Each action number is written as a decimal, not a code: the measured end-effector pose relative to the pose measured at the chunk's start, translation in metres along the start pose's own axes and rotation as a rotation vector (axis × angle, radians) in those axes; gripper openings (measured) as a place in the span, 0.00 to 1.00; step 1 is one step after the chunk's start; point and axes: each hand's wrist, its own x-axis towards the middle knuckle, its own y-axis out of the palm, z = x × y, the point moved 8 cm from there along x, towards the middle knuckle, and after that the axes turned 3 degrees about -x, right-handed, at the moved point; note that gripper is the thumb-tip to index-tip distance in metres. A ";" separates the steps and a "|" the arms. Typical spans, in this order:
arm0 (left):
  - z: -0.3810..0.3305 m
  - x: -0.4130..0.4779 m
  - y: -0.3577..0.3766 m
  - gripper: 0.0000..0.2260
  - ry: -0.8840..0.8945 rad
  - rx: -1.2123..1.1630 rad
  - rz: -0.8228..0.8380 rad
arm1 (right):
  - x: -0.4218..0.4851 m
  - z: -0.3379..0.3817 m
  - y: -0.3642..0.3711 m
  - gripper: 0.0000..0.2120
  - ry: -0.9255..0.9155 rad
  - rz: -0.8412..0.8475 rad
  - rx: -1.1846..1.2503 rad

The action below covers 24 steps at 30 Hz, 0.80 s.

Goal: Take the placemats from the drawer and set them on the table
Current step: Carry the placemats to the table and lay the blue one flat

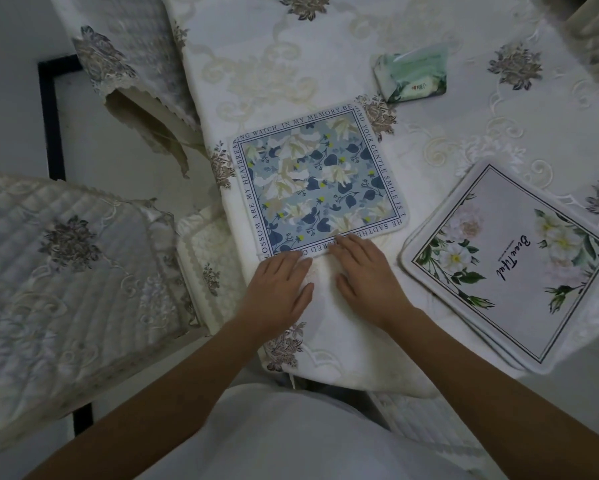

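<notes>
A square placemat with blue and cream flowers and a border of printed words (pixel 317 181) lies flat on the table (pixel 429 140), near its left edge. My left hand (pixel 279 289) and my right hand (pixel 367 271) rest flat, fingers apart, with their fingertips on the mat's near edge. To the right lies a stack of white placemats with white flowers and a script word (pixel 512 268), angled, its near corner at the table's front edge. No drawer is in sight.
An embroidered cream cloth covers the table. A green tissue pack (pixel 412 76) lies behind the blue mat. Two chairs with quilted covers stand at the left, one near (pixel 69 271), one further back (pixel 132 53).
</notes>
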 end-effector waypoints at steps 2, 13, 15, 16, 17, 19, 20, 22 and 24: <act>-0.005 0.006 0.003 0.21 -0.005 -0.015 0.008 | 0.002 0.008 0.006 0.26 -0.007 0.019 -0.007; 0.036 -0.020 -0.001 0.22 -0.048 0.000 0.004 | -0.016 -0.055 -0.015 0.27 0.165 0.017 -0.109; 0.046 -0.023 -0.002 0.22 -0.045 0.016 0.010 | -0.014 -0.064 -0.020 0.27 0.181 0.012 -0.108; 0.051 -0.023 -0.002 0.22 -0.044 0.021 0.008 | -0.013 -0.068 -0.023 0.27 0.189 0.006 -0.105; 0.056 -0.022 -0.003 0.22 -0.051 0.026 0.003 | -0.010 -0.071 -0.025 0.27 0.196 -0.001 -0.097; 0.064 -0.018 -0.006 0.22 -0.074 0.035 -0.003 | -0.005 -0.077 -0.029 0.27 0.206 -0.014 -0.078; 0.068 -0.014 -0.008 0.22 -0.086 0.040 -0.004 | -0.001 -0.080 -0.030 0.27 0.211 -0.019 -0.070; 0.076 -0.005 -0.011 0.22 -0.105 0.049 -0.009 | 0.007 -0.086 -0.031 0.27 0.221 -0.021 -0.064; 0.084 0.007 -0.015 0.23 -0.125 0.043 -0.004 | 0.018 -0.091 -0.034 0.27 0.225 -0.032 -0.055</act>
